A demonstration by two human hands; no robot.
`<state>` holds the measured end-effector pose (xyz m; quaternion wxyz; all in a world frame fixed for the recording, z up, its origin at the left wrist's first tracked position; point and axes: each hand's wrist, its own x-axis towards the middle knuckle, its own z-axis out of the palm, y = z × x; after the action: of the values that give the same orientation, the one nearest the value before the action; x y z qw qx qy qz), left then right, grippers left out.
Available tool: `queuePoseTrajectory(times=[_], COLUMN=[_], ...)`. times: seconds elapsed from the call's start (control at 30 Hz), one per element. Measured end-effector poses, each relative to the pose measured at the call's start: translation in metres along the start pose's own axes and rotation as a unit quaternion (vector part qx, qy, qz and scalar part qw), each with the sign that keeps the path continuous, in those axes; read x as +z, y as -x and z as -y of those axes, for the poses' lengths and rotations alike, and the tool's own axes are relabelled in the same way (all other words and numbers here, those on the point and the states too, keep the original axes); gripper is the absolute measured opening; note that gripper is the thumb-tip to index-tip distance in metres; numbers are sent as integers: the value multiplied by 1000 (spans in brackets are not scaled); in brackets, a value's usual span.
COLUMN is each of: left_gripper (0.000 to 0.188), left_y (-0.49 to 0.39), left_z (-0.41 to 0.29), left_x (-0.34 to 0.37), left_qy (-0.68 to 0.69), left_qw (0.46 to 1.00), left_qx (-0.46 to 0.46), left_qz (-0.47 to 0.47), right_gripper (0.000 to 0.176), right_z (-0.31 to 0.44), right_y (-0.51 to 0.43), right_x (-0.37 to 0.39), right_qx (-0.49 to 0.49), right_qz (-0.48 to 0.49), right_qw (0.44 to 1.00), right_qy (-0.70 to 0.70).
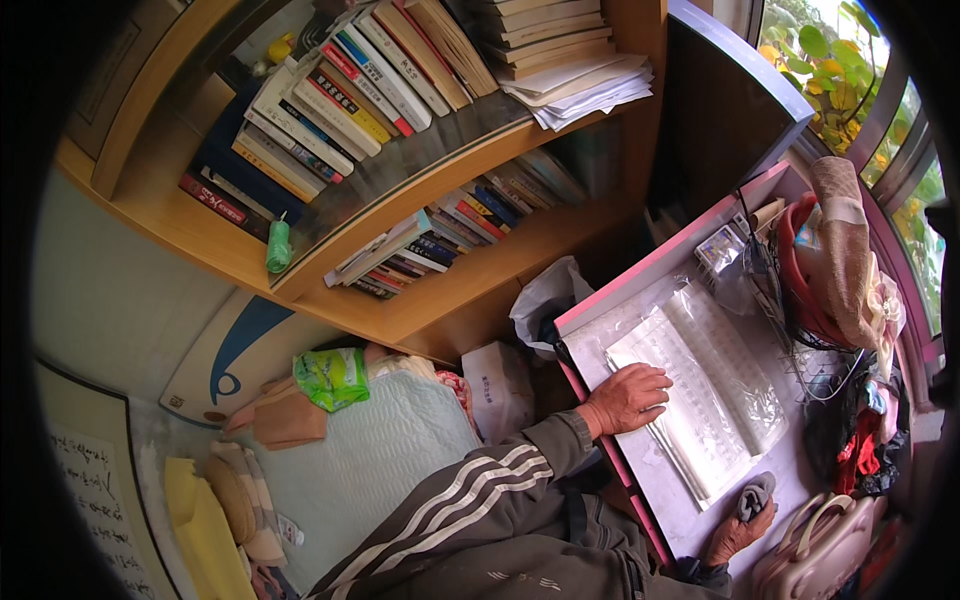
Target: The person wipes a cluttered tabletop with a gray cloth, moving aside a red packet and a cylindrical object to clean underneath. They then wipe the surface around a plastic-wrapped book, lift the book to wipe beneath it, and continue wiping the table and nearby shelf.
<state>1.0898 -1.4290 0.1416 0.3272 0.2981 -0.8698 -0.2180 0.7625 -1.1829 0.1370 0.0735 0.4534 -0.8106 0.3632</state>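
Note:
My left hand lies flat on the near edge of a stack of printed sheets in clear plastic. The sheets lie on a pale desk with pink edges. Across their far part runs a fold of shiny clear plastic film. My right hand grips a crumpled grey cloth over the desk, just beside the lower corner of the sheets. Both of my sleeves are dark; the left one has pale stripes.
At the desk's far side stand a red container with a brown cloth on it, a wire rack and a pinkish handbag. A bookcase and a bed with a pale quilted cover are to my left and behind.

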Motion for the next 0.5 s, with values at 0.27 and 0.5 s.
queuePoseTrajectory(times=[0.27,0.5], left_gripper=[21,21], left_y=[1,3], left_z=[0,-1], left_x=[1,3], left_qy=[-10,-10], left_qw=[1000,1000], left_qx=[0,-2], left_qz=[-12,-23], right_gripper=[42,45], right_z=[-5,-25], right_y=[-1,2], right_x=[3,3], right_qx=[-4,5], right_qz=[-8,27], right_qw=[1000,999], right_qy=[-7,16])
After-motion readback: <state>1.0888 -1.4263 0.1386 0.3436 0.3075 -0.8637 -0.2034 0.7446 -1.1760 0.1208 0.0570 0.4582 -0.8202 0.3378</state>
